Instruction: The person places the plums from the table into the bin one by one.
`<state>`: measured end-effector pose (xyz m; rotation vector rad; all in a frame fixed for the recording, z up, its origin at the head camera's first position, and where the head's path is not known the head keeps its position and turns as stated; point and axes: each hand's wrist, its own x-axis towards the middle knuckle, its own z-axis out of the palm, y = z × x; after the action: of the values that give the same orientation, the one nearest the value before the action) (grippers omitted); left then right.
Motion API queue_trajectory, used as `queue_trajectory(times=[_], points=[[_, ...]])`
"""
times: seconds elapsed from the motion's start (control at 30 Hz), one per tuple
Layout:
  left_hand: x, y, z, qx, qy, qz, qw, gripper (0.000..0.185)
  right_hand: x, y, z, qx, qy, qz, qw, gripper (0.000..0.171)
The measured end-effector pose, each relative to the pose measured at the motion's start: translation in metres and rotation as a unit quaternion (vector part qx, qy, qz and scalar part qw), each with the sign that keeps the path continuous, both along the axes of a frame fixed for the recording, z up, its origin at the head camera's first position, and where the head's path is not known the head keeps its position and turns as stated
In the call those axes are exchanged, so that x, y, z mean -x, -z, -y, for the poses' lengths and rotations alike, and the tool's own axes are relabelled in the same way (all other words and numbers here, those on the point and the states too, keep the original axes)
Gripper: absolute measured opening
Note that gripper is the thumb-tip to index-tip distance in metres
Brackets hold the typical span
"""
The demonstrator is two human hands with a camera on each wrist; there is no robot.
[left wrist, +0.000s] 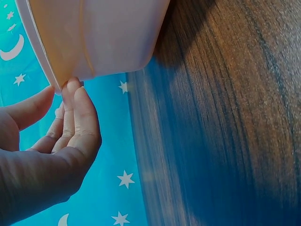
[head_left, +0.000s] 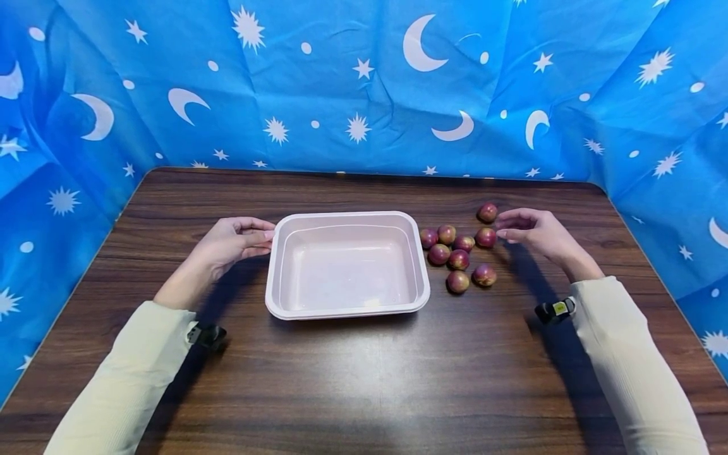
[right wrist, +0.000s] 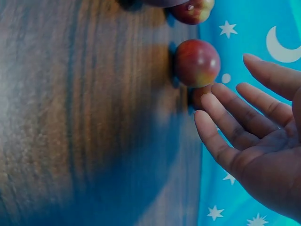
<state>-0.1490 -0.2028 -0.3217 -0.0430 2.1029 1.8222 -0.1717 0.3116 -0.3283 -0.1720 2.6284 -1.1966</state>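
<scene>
Nine small red fruits [head_left: 458, 259] counted, all on the bench [head_left: 364, 379], none in the pink tray [head_left: 347, 215]. One tray counted, interior bare. Two hands in view, one on either side of the tray.

Progress, judged from the layout: at the very start. No fruit lifted, no fruit loaded. All nine left to move, should the tray be their destination.

Right hand [head_left: 531, 230]: fingers extended and relaxed, palm exposed in the right wrist view, holding nothing. Nearest fruit [head_left: 486, 237] just ahead of the fingertips, close but not gripped; contact not clear. One further fruit [head_left: 487, 212] just beyond the fingertips, set apart from the rest. Remaining seven clustered past the nearest fruit, between this hand and the tray wall.

Left hand [head_left: 233, 240]: fingers nearly straight, tips resting against the near rim of the tray, thumb spread slightly away from it in the left wrist view. No closed grip on the rim. Tray flat on the bench directly ahead of these fingertips.

Fruit count by position: seven in the cluster, two nearest the right hand.
</scene>
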Motion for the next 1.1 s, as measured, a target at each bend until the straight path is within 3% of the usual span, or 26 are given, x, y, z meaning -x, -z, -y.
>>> queue_trajectory(times=[0.47,0.87,1.1], points=[[0.003,0.001,0.001,0.0,0.005,0.009,0.9999,0.035,0.005,0.018,-0.001,0.004,-0.029,0.006,1.0,0.042],[0.001,0.0,0.0,-0.004,0.0,0.008,1.0,0.032,0.005,0.021,0.001,-0.016,-0.028,-0.019,0.999,0.037],[0.0,0.0,0.0,0.0,-0.001,0.004,1.0,0.031,0.004,0.019,0.001,-0.038,-0.005,-0.008,0.999,0.04]])
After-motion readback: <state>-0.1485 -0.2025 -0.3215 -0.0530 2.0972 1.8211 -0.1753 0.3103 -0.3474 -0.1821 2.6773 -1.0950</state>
